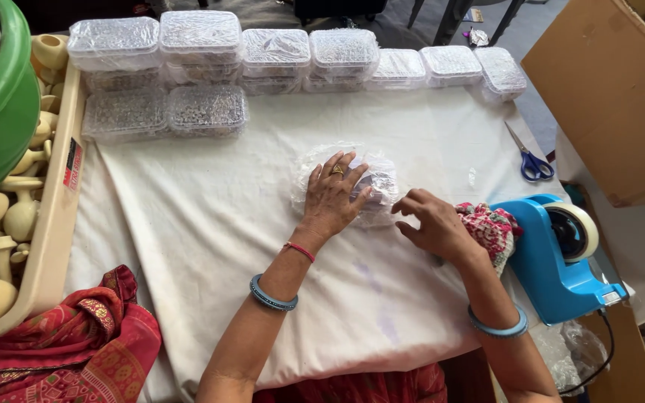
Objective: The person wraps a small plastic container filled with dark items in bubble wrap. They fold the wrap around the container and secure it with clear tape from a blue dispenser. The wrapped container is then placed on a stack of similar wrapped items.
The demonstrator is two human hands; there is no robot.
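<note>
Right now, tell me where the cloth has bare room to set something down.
Bare white cloth between the tray and the left hand; also in front of both forearms. Smaller patch between the scissors and the wrapped box. Crowded along the stacked boxes and by the tape dispenser.

Head camera looks steeply down, close over the table (210, 224).
</note>
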